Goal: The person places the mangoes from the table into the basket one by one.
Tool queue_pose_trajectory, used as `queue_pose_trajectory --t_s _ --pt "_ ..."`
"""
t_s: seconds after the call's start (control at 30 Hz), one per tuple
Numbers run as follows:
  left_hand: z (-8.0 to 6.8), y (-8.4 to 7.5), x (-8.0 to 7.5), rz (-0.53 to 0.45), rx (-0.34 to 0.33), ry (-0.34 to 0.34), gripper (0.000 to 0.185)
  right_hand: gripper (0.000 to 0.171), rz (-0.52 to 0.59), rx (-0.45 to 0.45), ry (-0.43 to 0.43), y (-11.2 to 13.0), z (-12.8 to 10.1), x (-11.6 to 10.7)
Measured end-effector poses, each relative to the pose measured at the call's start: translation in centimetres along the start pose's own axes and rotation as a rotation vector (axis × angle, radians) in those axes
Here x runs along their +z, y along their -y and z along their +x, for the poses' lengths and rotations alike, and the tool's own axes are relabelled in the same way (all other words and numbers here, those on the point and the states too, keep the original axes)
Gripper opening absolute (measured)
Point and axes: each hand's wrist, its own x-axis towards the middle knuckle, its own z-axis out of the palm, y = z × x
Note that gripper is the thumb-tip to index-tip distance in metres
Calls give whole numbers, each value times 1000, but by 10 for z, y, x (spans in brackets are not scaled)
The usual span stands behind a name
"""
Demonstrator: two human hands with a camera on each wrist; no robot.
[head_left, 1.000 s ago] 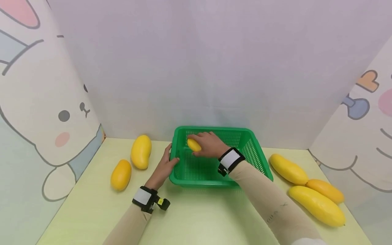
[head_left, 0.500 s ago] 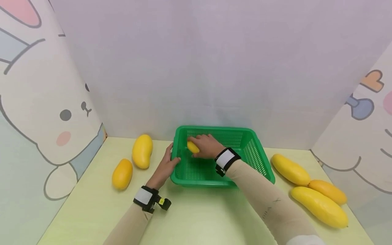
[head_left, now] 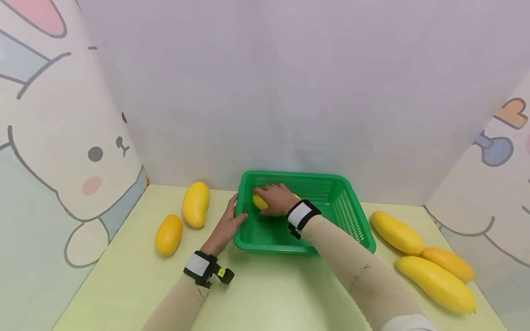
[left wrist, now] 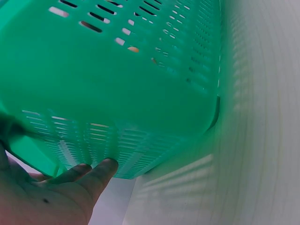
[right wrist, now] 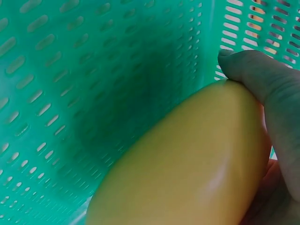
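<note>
On the left of the pale worktop (head_left: 265, 294), a stubby orange fruit (head_left: 168, 235) lies just in front of a curved yellow fruit (head_left: 196, 204), the two near each other and beyond the reach of the work in hand. Next to them, a person's left hand (head_left: 225, 226) steadies a green basket (head_left: 273, 248), thumb over the rim and fingers against the outside of the slotted wall; that hold looks worth maintaining, since so light a container could slide if nudged. Inside the basket, toward its left end, a yellow fruit (head_left: 260, 201) sits in the grasp of the right hand (head_left: 277, 201), the right wrist view showing the thumb pressed along one end of the smooth skin. Whether the fruit touches the basket's floor cannot be told, and a second patch of yellow beyond the knuckles may be its far end or another piece. A careful worker would likely let the floor take the weight before loosening the fingers, and keep the knuckles off the slotted side, as rounded fruit seems apt to roll. On the right, outside the basket, a long yellow fruit (head_left: 396, 232), an orange-toned fruit (head_left: 449, 263) and a larger yellow fruit (head_left: 436, 284) lie close together.
</note>
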Motion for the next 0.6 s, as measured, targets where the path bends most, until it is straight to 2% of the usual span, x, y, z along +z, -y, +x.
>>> queue_pose_trajectory --t_s 0.6 --pt "0 1 1 6 17 -6 72 73 -48 -12 -11 1 9 11"
